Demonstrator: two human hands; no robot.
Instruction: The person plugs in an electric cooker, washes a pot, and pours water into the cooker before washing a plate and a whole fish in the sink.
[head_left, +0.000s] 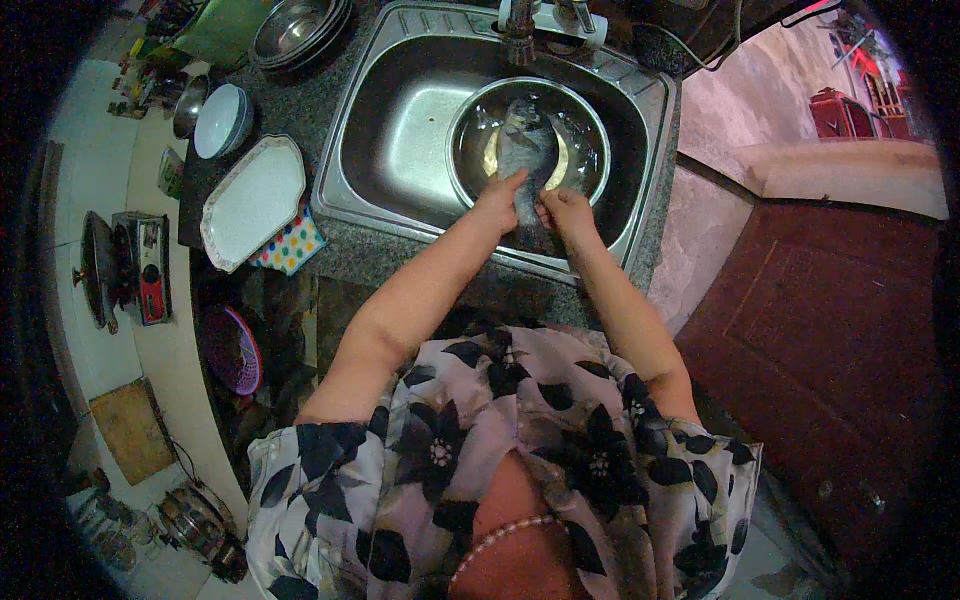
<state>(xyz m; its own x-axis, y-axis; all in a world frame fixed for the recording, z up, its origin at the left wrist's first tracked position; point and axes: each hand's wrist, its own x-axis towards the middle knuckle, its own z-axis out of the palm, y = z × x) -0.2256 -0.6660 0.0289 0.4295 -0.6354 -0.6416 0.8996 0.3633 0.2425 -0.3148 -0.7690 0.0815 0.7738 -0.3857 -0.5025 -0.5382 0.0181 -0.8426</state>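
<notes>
A dark grey whole fish (526, 146) lies across a round stainless-steel basin (459, 124), its head end towards the tap. The basin rests in the right part of a steel sink (390, 139). At the fish's left side, my left hand (504, 201) holds the lower body, one digit laid over the skin. Opposite it, my right hand (568, 210) has its fingers curled at the fish's right edge, near the tail end. What these fingertips grip is partly hidden.
The tap (519, 30) stands behind the basin. Left of the sink are stacked steel bowls (296, 34), white bowls (220, 124) and a white platter (255, 202) above a dotted cloth (291, 244). A gas stove (146, 266) is farther left; a brown door (825, 337) is at right.
</notes>
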